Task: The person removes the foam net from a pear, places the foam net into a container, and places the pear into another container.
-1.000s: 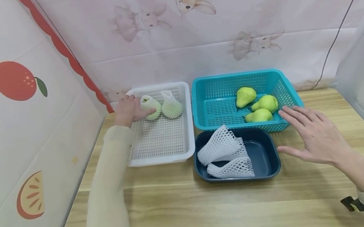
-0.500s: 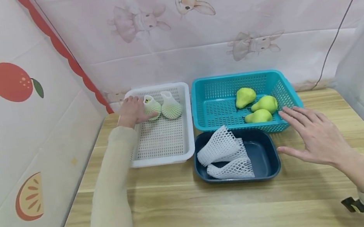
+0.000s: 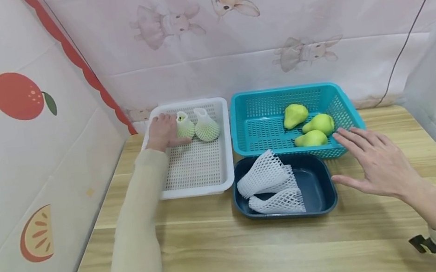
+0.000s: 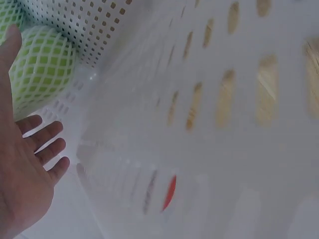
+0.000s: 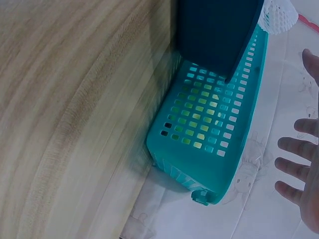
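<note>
Inside white basket [image 3: 197, 169]: nearer netted fruit [image 3: 186, 129] just beside unclenched left grip [image 3: 163, 131], touch unclear; right grip [image 3: 381, 165] loose.

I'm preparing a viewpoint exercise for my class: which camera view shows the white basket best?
The head view: most of the white basket shows, though the left hand and sleeve hide part. The left wrist view gives only close-ups of holed walls; the right wrist view shows none of it.
</note>
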Tool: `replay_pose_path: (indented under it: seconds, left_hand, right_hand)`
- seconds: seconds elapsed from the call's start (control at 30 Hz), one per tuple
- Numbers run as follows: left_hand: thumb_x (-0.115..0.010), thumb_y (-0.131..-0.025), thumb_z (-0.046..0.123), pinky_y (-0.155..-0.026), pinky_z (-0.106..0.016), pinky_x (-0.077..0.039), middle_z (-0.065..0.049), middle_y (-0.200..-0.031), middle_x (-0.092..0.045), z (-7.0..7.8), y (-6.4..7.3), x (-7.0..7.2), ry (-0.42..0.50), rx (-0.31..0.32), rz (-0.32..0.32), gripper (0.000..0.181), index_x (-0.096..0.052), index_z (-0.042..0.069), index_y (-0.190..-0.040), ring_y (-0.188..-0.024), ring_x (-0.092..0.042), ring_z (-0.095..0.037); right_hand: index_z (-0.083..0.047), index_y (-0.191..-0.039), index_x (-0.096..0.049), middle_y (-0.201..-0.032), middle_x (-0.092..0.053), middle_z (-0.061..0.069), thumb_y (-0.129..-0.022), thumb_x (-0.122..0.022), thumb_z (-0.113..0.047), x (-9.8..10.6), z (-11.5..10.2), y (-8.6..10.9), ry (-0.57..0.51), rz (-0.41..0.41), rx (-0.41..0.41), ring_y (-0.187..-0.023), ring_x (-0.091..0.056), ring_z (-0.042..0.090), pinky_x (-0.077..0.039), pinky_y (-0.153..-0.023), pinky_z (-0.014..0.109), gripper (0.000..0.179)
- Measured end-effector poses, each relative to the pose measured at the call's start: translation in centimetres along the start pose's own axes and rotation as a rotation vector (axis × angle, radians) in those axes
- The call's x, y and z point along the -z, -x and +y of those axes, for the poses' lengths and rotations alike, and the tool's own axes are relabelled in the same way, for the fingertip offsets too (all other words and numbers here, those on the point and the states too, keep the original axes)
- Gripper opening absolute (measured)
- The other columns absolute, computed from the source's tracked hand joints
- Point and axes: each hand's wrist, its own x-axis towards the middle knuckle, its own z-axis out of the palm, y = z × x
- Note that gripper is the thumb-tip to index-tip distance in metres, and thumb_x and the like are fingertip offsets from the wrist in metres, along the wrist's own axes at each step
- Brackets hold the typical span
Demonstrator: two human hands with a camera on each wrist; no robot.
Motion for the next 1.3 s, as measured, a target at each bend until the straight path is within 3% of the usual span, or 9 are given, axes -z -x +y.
replay_pose_path:
  seconds: [0.37, 0.67, 1.0, 1.3]
  left_hand:
    - [-0.083, -0.08, 0.065, -0.112, -0.058, -0.044, -0.028, -0.146, -0.056, 0.4, -0.9, -0.8, -0.006, -0.03, 0.023, 0.104, -0.041, -0.002, -0.148, -0.137, -0.051, -0.043]
    - [-0.084, -0.082, 0.06, -0.115, -0.059, -0.042, -0.028, -0.148, -0.053, 1.0, -0.7, -0.7, 0.007, -0.052, 0.024, 0.103, -0.038, -0.002, -0.148, -0.14, -0.05, -0.044]
    - [-0.082, -0.085, 0.054, -0.114, -0.058, -0.045, -0.025, -0.147, -0.055, 1.0, -1.2, -0.8, 0.023, -0.069, 0.006, 0.096, -0.038, -0.003, -0.149, -0.138, -0.052, -0.042]
    - [-0.084, -0.083, 0.053, -0.11, -0.055, -0.048, -0.025, -0.143, -0.058, 1.0, -1.0, -0.2, -0.017, -0.086, 0.001, 0.095, -0.04, -0.002, -0.146, -0.133, -0.056, -0.041]
  right_hand:
    - [-0.008, -0.153, -0.053, -0.152, -0.059, 0.023, -0.09, -0.031, -0.093, -0.1, 0.0, 0.0, 0.001, -0.001, -0.004, -0.138, -0.052, 0.046, -0.045, -0.105, 0.067, 0.109]
    - [-0.01, -0.155, -0.051, -0.153, -0.057, 0.021, -0.089, -0.042, -0.091, -0.2, 0.0, 0.2, 0.003, -0.013, -0.002, -0.139, -0.051, 0.045, -0.045, -0.105, 0.066, 0.106]
    - [-0.006, -0.152, -0.054, -0.152, -0.059, 0.022, -0.091, -0.029, -0.093, -0.5, -0.2, 0.2, 0.0, 0.005, 0.003, -0.138, -0.052, 0.046, -0.044, -0.106, 0.066, 0.109]
    - [-0.009, -0.155, -0.052, -0.152, -0.059, 0.022, -0.091, -0.029, -0.093, -0.4, -0.3, 0.2, 0.0, 0.007, 0.002, -0.138, -0.052, 0.045, -0.045, -0.104, 0.067, 0.108]
